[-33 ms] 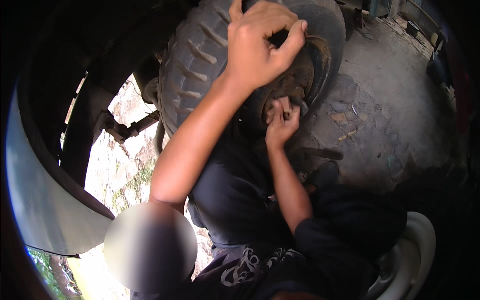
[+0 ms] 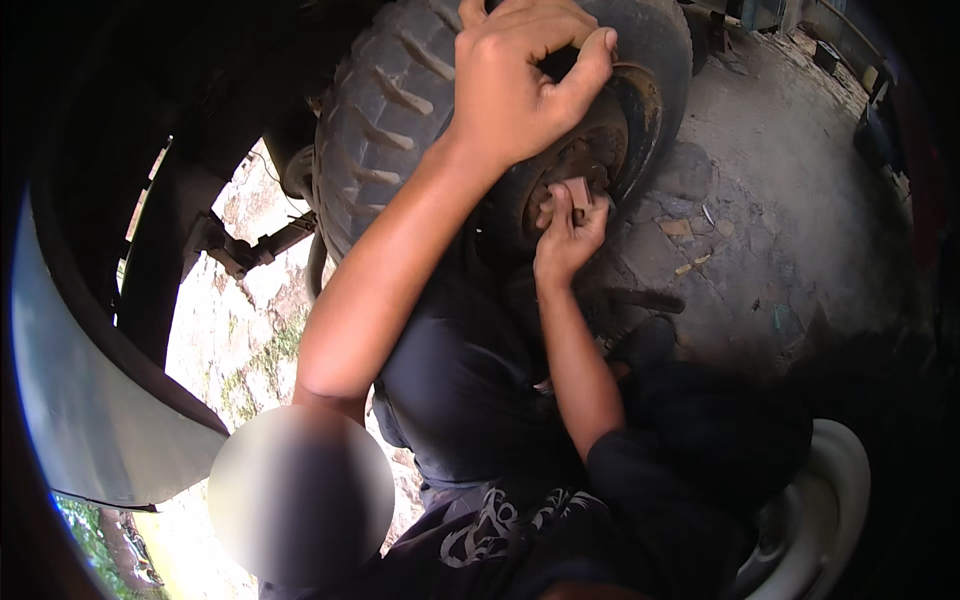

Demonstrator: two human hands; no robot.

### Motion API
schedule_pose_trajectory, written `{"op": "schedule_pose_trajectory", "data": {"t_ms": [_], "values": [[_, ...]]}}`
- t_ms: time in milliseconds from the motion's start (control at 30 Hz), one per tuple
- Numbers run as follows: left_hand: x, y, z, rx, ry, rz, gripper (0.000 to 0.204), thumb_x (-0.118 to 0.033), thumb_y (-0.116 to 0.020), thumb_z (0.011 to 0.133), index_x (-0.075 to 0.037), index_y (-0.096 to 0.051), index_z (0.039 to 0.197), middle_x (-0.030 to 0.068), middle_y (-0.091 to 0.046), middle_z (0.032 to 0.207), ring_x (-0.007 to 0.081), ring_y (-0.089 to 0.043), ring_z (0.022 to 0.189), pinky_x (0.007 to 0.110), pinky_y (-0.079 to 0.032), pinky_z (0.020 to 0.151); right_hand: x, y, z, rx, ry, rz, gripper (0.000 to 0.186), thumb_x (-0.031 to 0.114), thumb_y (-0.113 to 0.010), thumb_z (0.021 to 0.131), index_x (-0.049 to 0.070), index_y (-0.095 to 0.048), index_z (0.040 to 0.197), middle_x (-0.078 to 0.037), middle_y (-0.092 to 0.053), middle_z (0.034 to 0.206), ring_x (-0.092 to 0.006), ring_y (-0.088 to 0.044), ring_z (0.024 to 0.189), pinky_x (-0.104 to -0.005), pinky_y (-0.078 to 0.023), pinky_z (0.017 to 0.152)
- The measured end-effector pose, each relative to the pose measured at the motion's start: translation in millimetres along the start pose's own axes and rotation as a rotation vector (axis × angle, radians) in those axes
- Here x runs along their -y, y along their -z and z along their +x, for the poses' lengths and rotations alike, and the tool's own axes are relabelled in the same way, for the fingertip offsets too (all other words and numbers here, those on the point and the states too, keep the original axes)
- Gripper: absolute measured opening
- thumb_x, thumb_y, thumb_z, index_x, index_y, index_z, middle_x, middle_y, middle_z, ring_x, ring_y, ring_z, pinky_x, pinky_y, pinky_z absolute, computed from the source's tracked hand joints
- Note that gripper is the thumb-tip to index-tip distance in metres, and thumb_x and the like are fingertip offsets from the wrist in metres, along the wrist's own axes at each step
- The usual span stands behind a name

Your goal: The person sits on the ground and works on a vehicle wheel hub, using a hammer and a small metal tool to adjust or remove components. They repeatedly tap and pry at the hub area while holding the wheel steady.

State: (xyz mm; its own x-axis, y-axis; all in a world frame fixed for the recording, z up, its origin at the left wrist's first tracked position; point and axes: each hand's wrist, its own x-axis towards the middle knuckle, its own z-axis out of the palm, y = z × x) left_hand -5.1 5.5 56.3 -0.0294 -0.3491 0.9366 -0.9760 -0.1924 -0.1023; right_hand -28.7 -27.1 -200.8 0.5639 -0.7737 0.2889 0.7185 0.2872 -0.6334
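Note:
A big black tyre [image 2: 385, 125] with deep tread lugs stands in front of me, around a rusty, dirty wheel hub [image 2: 600, 140]. High over the tyre lies my left hand [image 2: 525, 85], its fingers spread and its thumb stretched toward the rim. Some of its fingertips are cut off by the upper edge, so I cannot tell how firmly it touches the rubber. Lower down, my right hand [image 2: 570, 240] pinches a small reddish-brown flat block [image 2: 577, 192] between thumb and fingers, close against the hub's lower part. The block's exact kind does not show.
Dark vehicle parts [image 2: 225, 245] stand left of the tyre, with a pale curved panel [image 2: 110, 400] beyond. Rough grey ground [image 2: 760, 200] with small scraps extends to the right. A dark bar [image 2: 640, 300] lies beside my right forearm; a white round rim [image 2: 840, 480] is at lower right.
My right hand has shifted slightly and turned, so the small block in it tilts and shows more of its face. My left hand has hardly moved.

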Motion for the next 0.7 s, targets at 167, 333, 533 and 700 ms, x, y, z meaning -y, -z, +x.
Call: {"op": "schedule_pose_trajectory", "data": {"t_ms": [167,333,533,700], "values": [[-1.4,-7.8,2.9,-0.007,0.038,-0.031,0.013,-0.010,-0.078,0.093,-0.008,-0.077,0.081,0.0044,-0.078,0.086,0.0217,-0.076,0.089,0.053,-0.030,0.126,22.6,6.2,28.2,0.184,-0.125,-0.178,0.037,0.014,-0.078,0.105,0.000,-0.064,0.135,-0.008,-0.073,0.099,-0.0118,-0.069,0.072,-0.0255,-0.055,0.061],[2.2,-9.4,6.6,-0.022,0.015,-0.034,0.012,-0.011,-0.078,0.093,-0.008,-0.077,0.081,0.0047,-0.078,0.087,0.0222,-0.076,0.090,0.053,-0.030,0.126,-1.5,16.5,28.3,0.297,-0.180,-0.093,0.037,0.015,-0.077,0.106,0.002,-0.060,0.137,-0.009,-0.073,0.106,-0.0159,-0.074,0.077,-0.0268,-0.056,0.061],[3.2,-7.8,2.1,-0.020,0.027,-0.035,0.013,-0.012,-0.078,0.093,-0.008,-0.077,0.081,0.0050,-0.079,0.088,0.0228,-0.077,0.091,0.054,-0.030,0.126,9.8,18.7,35.5,0.237,-0.221,-0.139,0.031,0.012,-0.078,0.104,0.005,-0.056,0.125,-0.009,-0.074,0.099,-0.0182,-0.075,0.071,-0.0262,-0.050,0.050],[1.5,-9.1,2.4,-0.029,0.044,-0.050,0.014,-0.012,-0.078,0.094,-0.007,-0.077,0.080,0.0051,-0.079,0.088,0.0229,-0.077,0.091,0.054,-0.031,0.126,6.7,9.0,30.8,0.305,-0.238,-0.114,0.030,0.005,-0.078,0.103,0.005,-0.055,0.122,-0.011,-0.074,0.096,-0.0176,-0.074,0.066,-0.0250,-0.049,0.047]]}}
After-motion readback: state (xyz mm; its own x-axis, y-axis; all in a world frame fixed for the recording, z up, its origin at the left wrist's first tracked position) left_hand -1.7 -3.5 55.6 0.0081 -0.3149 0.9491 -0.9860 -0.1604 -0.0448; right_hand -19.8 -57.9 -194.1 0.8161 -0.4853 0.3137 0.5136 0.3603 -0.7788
